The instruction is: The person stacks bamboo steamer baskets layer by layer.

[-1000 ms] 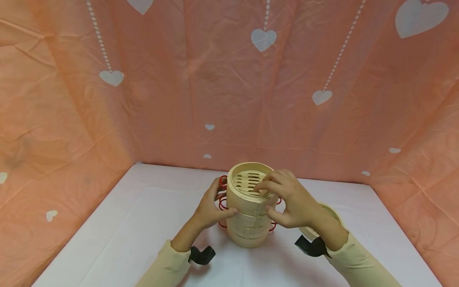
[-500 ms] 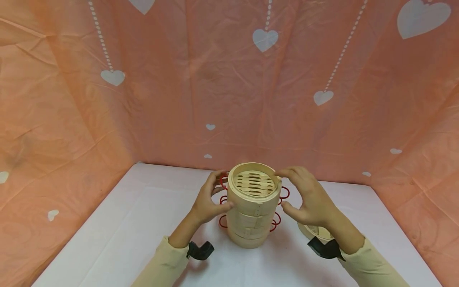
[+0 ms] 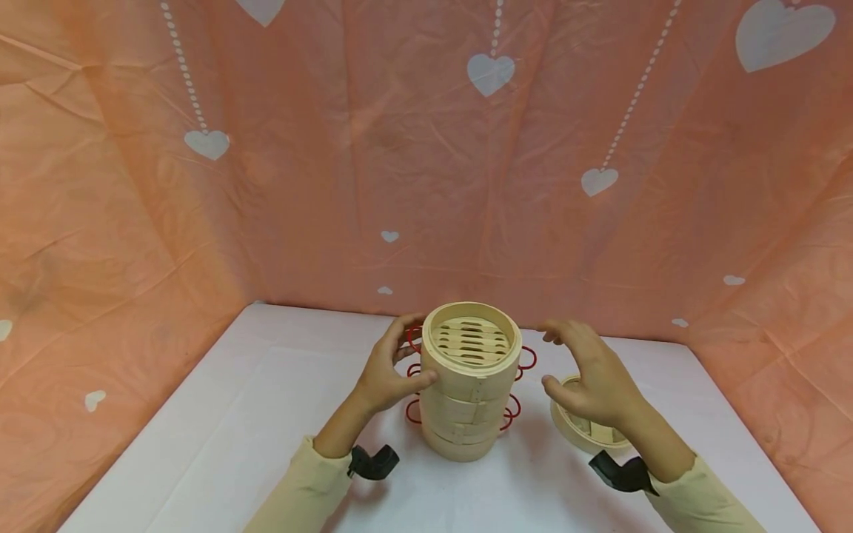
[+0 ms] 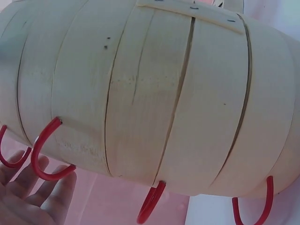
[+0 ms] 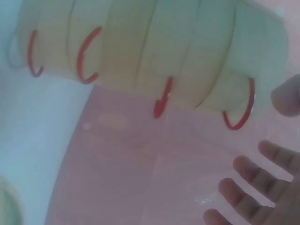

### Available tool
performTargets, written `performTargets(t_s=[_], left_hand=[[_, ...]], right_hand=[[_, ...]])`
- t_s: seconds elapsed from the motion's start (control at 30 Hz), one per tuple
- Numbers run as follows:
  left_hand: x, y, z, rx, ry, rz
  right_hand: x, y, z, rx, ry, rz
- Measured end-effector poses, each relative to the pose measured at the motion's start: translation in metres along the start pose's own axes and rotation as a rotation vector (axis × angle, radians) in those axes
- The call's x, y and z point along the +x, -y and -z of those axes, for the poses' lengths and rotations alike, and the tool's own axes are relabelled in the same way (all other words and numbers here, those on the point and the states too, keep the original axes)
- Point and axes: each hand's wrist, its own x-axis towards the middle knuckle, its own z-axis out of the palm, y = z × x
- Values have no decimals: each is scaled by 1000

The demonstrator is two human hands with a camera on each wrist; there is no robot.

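A tall stack of round bamboo steamer baskets (image 3: 463, 403) stands upright on the white table. Its top is uncovered, and the slatted floor (image 3: 471, 340) of the uppermost basket shows. Red loop handles (image 3: 528, 358) stick out on both sides. At the stack's left side is my left hand (image 3: 386, 377), fingers spread behind a red loop and thumb by the front wall; whether the thumb touches cannot be told. In the left wrist view its fingertips (image 4: 61, 190) lie beside a loop. My right hand (image 3: 596, 381) hovers right of the stack, fingers apart, holding nothing.
A shallow round bamboo piece (image 3: 573, 429), seemingly a lid lying inside up, rests on the table (image 3: 266, 414) to the right, partly behind my right forearm. Pink cloth walls (image 3: 426, 185) with hearts enclose the table's back and sides.
My right hand has left the top basket's rim and drawn back to the right, uncovering the slats and right-side loops. My left hand has loosened slightly at the stack's side.
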Motion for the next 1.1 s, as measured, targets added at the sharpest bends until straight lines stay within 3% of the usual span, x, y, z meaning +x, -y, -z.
performTargets(t_s=[0.33,1.1], left_hand=[[1,0,-2,-25,15,1],[1,0,1,-9,49,17]], right_hand=[[-20,-10,1,-44,52,-121],[-63,-31,-14,-82,112,-208]])
